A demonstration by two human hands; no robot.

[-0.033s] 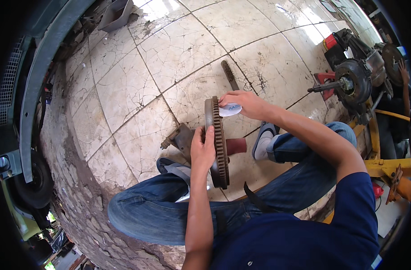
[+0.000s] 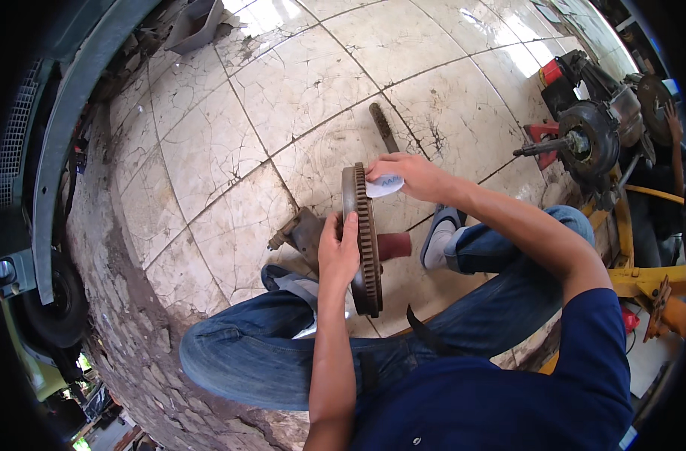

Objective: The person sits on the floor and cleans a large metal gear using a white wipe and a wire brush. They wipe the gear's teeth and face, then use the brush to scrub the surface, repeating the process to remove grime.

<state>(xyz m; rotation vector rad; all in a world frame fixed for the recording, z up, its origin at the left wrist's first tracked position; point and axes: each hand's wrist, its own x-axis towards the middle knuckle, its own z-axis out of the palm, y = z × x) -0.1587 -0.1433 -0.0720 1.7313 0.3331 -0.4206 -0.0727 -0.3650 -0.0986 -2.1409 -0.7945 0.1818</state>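
Note:
A toothed flywheel (image 2: 369, 263) stands on edge between my legs, its gear teeth running round the rim. My left hand (image 2: 339, 248) grips its left side, with the thumb against the rim. At the upper right of the wheel, my right hand (image 2: 409, 175) holds a piece of white-backed sandpaper (image 2: 385, 186) with printing on it, pressed to the right face. The paper's other side is hidden. A brownish metal part (image 2: 307, 234) lies behind the wheel on the left, and a dull red cylinder (image 2: 395, 246) juts out on the right; whether they are joined is hidden.
A wire brush (image 2: 383, 126) lies on the cracked floor tiles beyond the wheel. At the right, a hub assembly (image 2: 587, 139) rests by a red stand (image 2: 542, 143), with another person's hand (image 2: 671, 120) behind it. A grey tub (image 2: 195, 26) sits far left. Yellow metal framework (image 2: 643, 279) is near my right side.

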